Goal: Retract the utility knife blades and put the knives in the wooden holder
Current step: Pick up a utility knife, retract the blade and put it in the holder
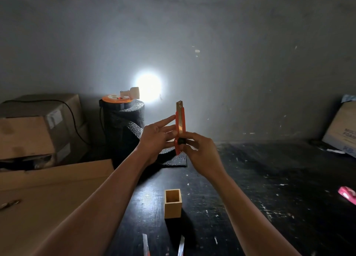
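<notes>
I hold an orange utility knife upright in front of me, a short piece of blade sticking out of its top. My right hand grips its lower end, with the thumb at the black slider. My left hand steadies the handle from the left, two fingers stretched out. Below, an empty square wooden holder stands on the black table. Two more knives with blades out, one on the left and one on the right, lie at the bottom edge, partly cut off.
A cardboard sheet covers the table's left side, with cardboard boxes behind it. A black bubble-wrap roll carries a bright lamp. A box leans at the far right, and a pink object lies at the right edge.
</notes>
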Motion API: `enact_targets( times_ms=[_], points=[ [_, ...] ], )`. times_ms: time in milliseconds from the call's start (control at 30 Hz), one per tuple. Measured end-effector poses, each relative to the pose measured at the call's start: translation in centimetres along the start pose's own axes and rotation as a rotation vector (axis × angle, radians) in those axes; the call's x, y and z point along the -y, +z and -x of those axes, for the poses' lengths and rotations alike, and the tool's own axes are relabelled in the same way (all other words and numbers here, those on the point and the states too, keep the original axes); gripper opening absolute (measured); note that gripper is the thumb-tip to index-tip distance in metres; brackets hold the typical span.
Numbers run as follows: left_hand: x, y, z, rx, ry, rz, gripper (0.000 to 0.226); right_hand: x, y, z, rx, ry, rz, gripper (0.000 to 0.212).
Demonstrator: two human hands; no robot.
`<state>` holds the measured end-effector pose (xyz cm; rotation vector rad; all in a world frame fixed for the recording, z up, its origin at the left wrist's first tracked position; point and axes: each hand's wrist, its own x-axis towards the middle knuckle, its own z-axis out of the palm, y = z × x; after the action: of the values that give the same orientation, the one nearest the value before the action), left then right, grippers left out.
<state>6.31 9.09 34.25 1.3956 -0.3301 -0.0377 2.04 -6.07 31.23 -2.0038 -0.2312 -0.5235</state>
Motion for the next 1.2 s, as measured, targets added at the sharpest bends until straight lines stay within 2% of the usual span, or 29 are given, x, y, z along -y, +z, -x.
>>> enact_targets(
  times_ms=[133, 267, 433, 600, 733, 933, 1200],
  points=[
    [-0.1, 0.0, 0.1, -0.003, 0.01, 0.005, 0.053, 0.2, -0.1, 0.2, -0.009, 0.016, -0.054, 0.033],
    [0.0, -0.1, 0.1, -0.006, 0.01, -0.005, 0.053, 0.1, -0.1, 0.1, -0.018, 0.025, -0.031, 0.023],
    [0.3, -0.4, 0.1, -0.011, 0.012, -0.003, 0.052, 0.1, 0.1, 0.3, -0.001, 0.007, -0.042, 0.028],
    [0.7, -0.8, 0.0, -0.024, 0.006, -0.028, 0.051, -0.5, 0.5, 0.1, -0.002, 0.023, -0.029, 0.021],
    [1.6, -1.5, 0.1, -0.036, -0.016, -0.011, 0.051, -1.2, 1.0, 0.3, 0.021, -0.004, 0.031, 0.026],
    [4.5, -2.4, 0.6, 0.002, -0.061, 0.0, 0.053, -2.3, 1.6, -0.9, -0.036, 0.023, -0.054, 0.034],
    [9.8, -3.9, 0.9, 0.007, -0.148, -0.09, 0.051, -5.6, 3.0, -2.9, 0.072, -0.012, 0.047, 0.053]
  ],
)
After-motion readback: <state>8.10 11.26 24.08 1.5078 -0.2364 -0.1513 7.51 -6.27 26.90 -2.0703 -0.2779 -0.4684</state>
